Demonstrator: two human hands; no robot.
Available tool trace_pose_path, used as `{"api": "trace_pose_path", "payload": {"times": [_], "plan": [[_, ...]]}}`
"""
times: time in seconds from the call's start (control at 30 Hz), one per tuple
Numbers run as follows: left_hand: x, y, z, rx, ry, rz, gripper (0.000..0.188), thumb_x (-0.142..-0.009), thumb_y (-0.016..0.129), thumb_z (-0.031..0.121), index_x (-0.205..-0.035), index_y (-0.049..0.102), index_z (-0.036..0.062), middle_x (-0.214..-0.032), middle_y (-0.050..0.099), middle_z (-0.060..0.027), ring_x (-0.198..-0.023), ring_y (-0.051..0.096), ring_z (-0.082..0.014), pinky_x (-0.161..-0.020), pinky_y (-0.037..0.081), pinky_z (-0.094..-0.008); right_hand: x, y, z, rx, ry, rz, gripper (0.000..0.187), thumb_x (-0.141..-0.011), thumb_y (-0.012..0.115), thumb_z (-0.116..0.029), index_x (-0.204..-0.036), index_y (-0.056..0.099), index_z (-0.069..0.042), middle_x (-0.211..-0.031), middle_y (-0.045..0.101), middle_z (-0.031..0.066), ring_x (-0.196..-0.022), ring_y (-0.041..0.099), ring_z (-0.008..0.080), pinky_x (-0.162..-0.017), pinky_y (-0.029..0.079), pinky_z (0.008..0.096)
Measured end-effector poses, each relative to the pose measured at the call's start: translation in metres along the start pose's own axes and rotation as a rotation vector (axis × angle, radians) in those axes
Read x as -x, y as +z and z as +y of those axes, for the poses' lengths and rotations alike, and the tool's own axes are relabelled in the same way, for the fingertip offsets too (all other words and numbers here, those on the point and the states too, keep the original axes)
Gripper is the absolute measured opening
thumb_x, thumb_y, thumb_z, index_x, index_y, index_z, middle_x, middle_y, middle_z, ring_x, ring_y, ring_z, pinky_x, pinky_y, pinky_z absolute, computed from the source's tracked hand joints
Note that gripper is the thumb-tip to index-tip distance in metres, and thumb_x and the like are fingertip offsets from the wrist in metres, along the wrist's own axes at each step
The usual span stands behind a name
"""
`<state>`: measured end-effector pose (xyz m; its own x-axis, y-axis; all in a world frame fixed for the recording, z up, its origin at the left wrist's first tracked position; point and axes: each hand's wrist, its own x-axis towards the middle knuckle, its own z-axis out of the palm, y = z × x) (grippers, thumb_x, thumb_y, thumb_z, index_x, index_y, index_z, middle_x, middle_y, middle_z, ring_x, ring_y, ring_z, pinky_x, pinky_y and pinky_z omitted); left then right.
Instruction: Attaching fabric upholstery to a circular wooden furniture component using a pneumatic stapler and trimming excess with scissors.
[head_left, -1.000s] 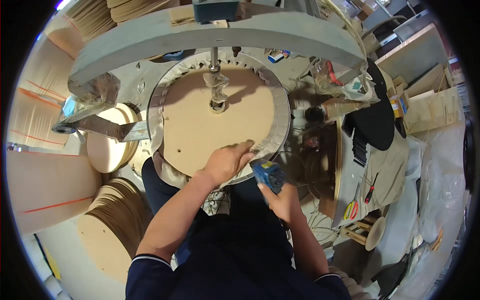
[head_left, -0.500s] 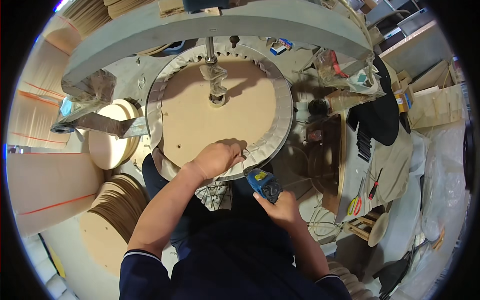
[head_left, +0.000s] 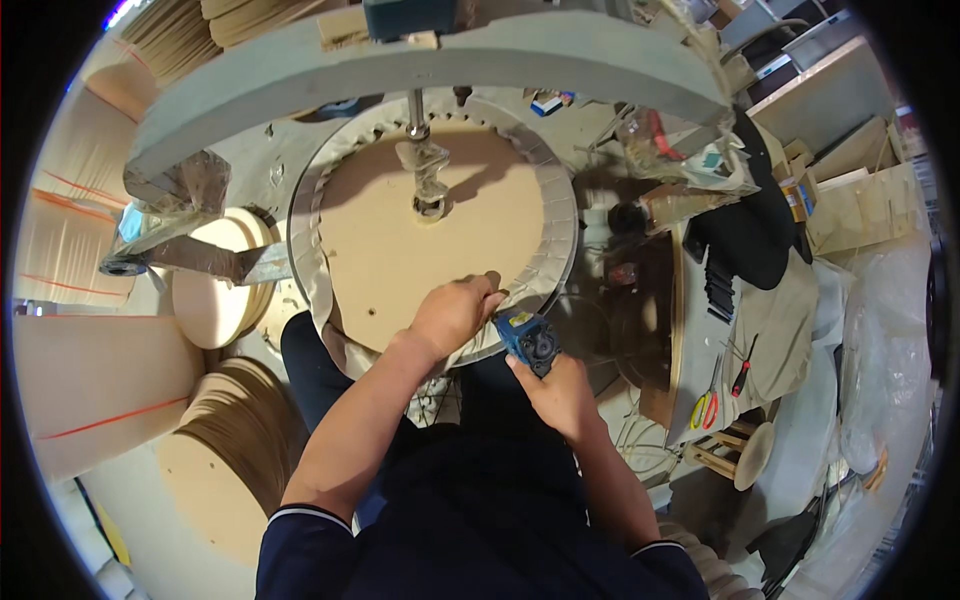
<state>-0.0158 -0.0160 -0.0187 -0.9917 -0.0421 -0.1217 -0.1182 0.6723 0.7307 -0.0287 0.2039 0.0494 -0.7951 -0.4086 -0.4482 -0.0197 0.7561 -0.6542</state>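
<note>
A round tan board (head_left: 430, 255) lies flat in front of me, ringed by pale fabric (head_left: 556, 220) folded over its rim in pleats. My left hand (head_left: 450, 318) is closed at the near right part of the rim, its fingers pinching the fabric edge. Held in my right hand (head_left: 560, 395) is a blue staple gun (head_left: 530, 340). Its nose is at the rim, close beside my left fingertips; whether it touches the fabric is hidden. At the near left, the fabric hangs loosely over the edge.
A grey curved beam (head_left: 430, 65) spans the far side, and its metal rod (head_left: 417, 115) comes down to the board's centre. Stacked round boards (head_left: 235, 430) stand at left. On the right-hand table (head_left: 690, 365) are yellow-handled scissors (head_left: 706, 408) and a red-handled screwdriver (head_left: 742, 375).
The board has turned slightly counterclockwise. My left hand has shifted right along the rim, and the staple gun has moved up closer to the fabric. The view has shifted a little.
</note>
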Motion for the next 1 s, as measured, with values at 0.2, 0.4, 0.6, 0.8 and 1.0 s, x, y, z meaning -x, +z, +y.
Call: {"api": "trace_pose_path", "payload": {"times": [0.2,0.4,0.6,0.8,1.0], "plan": [[0.029,-0.015,0.013,-0.148,0.259,-0.197,0.047,-0.109,0.057,0.038,-0.151,0.06,0.0163,-0.105,0.075,-0.0186,-0.095,0.073,-0.0405,-0.085,0.058,-0.0515,0.024,-0.013,0.037,-0.129,0.064,0.069,0.04,-0.096,0.08,-0.038,-0.109,0.078,0.0,-0.092,0.078,0.0223,-0.097,0.08,0.0342,-0.079,0.058,0.0411],[0.018,-0.021,-0.014,0.002,0.32,-0.245,0.024,-0.106,0.062,0.026,-0.126,0.068,0.0139,-0.094,0.075,-0.0175,-0.086,0.072,-0.0419,-0.078,0.057,-0.0521,0.035,-0.013,0.027,-0.187,0.051,-0.019,0.036,-0.094,0.082,-0.035,-0.109,0.079,-0.002,-0.093,0.079,0.0209,-0.098,0.08,0.0316,-0.079,0.058,0.0399],[0.012,-0.015,-0.014,-0.068,0.158,-0.157,0.026,-0.107,0.064,0.032,-0.103,0.063,0.0062,-0.087,0.073,-0.0195,-0.084,0.07,-0.0431,-0.076,0.055,-0.0522,0.028,-0.01,0.013,-0.145,0.0,-0.087,0.037,-0.094,0.081,-0.032,-0.119,0.076,-0.004,-0.099,0.08,0.0198,-0.099,0.079,0.0369,-0.082,0.059,0.0418],[0.005,-0.006,-0.019,0.015,0.111,-0.044,0.031,-0.102,0.074,0.036,-0.098,0.065,0.0063,-0.084,0.072,-0.019,-0.078,0.07,-0.0426,-0.072,0.055,-0.051,0.013,-0.002,0.009,-0.09,-0.009,-0.084,0.037,-0.096,0.078,-0.032,-0.118,0.073,-0.003,-0.102,0.078,0.0227,-0.102,0.074,0.0443,-0.084,0.059,0.0469],[0.001,-0.003,-0.006,0.019,0.073,0.011,0.027,-0.103,0.069,0.033,-0.102,0.063,0.0066,-0.092,0.073,-0.0176,-0.086,0.07,-0.0423,-0.078,0.055,-0.0515,0.002,0.002,0.0,-0.049,-0.073,-0.001,0.036,-0.096,0.077,-0.032,-0.116,0.072,-0.002,-0.096,0.076,0.0263,-0.1,0.072,0.0474,-0.081,0.059,0.0492]]}}
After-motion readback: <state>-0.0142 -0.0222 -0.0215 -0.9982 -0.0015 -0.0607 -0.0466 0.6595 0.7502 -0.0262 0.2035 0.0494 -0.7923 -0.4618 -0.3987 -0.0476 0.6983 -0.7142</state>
